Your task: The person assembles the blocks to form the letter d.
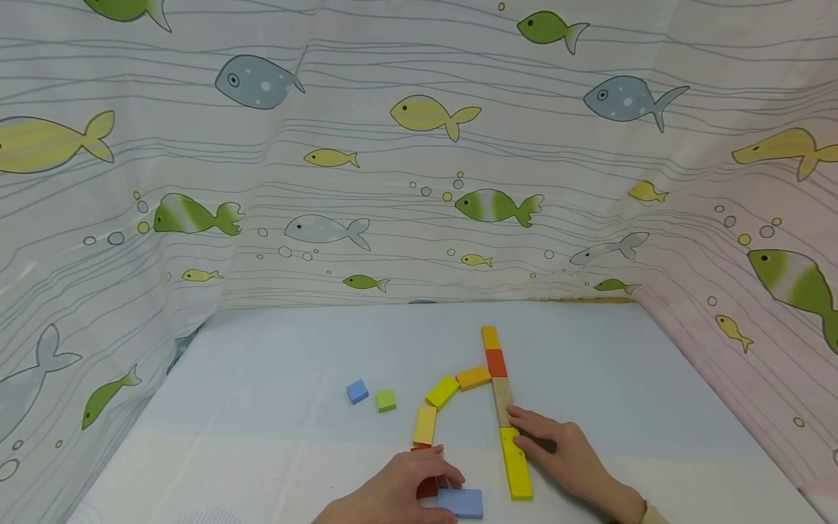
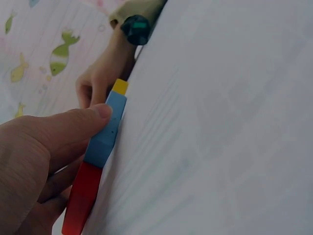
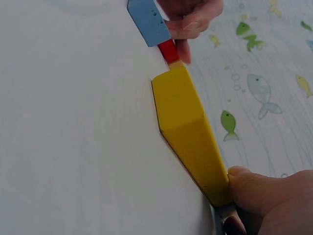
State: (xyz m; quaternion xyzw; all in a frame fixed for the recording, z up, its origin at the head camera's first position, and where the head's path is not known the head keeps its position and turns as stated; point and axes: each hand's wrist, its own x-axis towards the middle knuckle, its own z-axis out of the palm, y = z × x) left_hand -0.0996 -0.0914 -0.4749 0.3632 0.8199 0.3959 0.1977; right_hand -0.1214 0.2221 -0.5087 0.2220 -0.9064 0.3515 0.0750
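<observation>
My left hand point(image 1: 399, 487) pinches a blue rectangular block point(image 1: 460, 503) between thumb and fingers, low on the table. In the left wrist view the thumb lies on the near face of that block, which meets a red block point(image 2: 83, 196). The red block is partly under my fingers in the head view. My right hand point(image 1: 566, 451) rests against a straight row, its fingertips touching a plain wooden block point(image 1: 503, 400) and a long yellow block point(image 1: 516, 463). The right thumb presses the yellow block's side near one end in the right wrist view.
A curve of a pale yellow block point(image 1: 425, 425), a yellow block point(image 1: 443, 392) and an orange block point(image 1: 473, 378) joins the row beside a red-orange block point(image 1: 496, 362). A yellow-orange block point(image 1: 490, 338) tops the row. Small blue point(image 1: 357, 391) and green blocks point(image 1: 386, 400) lie left.
</observation>
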